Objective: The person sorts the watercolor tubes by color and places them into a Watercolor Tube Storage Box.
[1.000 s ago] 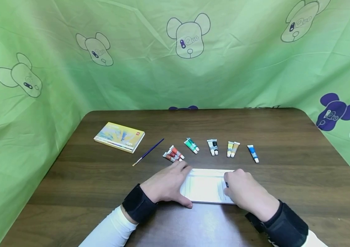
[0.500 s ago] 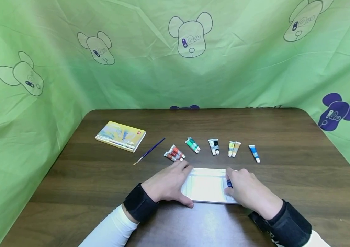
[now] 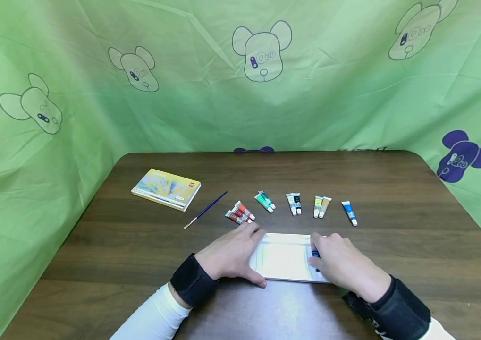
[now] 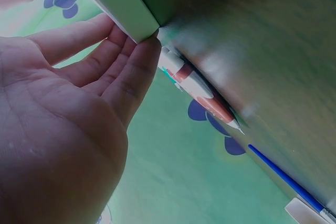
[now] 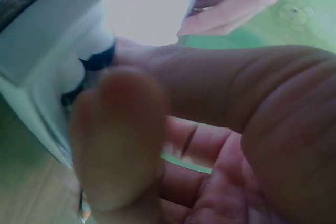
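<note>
Head: left hand [image 3: 232, 256] holds tray [image 3: 288, 259], right hand [image 3: 344, 263] pinches blue tubes [image 3: 316, 254]

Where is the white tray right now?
In the head view, the white tray lies on the table just right of centre, between the left hand and the right hand, on the near side of the red paint tubes.

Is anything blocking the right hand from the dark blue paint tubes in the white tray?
No, nothing visible: the right hand touches the dark blue paint tubes, and the left hand sits at the opposite end of the white tray, clear of them.
</note>
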`<state>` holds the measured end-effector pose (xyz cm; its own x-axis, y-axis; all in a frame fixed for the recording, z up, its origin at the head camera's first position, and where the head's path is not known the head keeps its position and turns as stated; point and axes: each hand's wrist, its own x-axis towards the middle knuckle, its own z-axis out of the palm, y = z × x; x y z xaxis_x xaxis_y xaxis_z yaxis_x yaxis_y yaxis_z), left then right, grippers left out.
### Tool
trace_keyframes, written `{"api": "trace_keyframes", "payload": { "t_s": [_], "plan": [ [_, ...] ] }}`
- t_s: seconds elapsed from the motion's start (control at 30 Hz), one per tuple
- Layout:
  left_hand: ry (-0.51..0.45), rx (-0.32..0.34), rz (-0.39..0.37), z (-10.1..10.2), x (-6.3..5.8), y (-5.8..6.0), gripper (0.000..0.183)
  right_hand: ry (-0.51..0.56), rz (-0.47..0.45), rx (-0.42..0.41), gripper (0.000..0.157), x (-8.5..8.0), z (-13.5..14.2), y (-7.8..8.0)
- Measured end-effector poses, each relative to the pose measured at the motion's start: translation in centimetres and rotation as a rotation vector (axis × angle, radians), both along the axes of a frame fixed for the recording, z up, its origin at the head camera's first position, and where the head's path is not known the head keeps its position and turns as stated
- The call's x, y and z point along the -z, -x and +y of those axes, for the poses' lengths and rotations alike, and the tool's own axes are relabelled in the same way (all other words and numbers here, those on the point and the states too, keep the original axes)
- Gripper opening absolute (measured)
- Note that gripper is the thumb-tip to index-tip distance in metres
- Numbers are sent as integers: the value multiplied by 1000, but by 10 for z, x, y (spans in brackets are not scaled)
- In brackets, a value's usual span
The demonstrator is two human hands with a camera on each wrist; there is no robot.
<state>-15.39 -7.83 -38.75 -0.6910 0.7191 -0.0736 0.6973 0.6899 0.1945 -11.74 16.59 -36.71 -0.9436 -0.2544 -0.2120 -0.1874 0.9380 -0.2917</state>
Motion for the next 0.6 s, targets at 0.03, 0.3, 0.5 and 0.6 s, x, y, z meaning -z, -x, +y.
{"api": "trace_keyframes", "payload": {
  "t_s": [0.03,0.3,0.5,0.6],
  "plan": [
    [2,0,0,0,0,0,107,10,-3,-3,19,0,1,0],
    [10,2,10,0,0,-1,107,53,28,-15,17,-1,6,-1],
    [9,5,17,0,0,-1,107,42,53,-6,18,0,6,0],
    [9,7,16,0,0,0,107,31,63,-3,18,-1,6,0]
  ]
}}
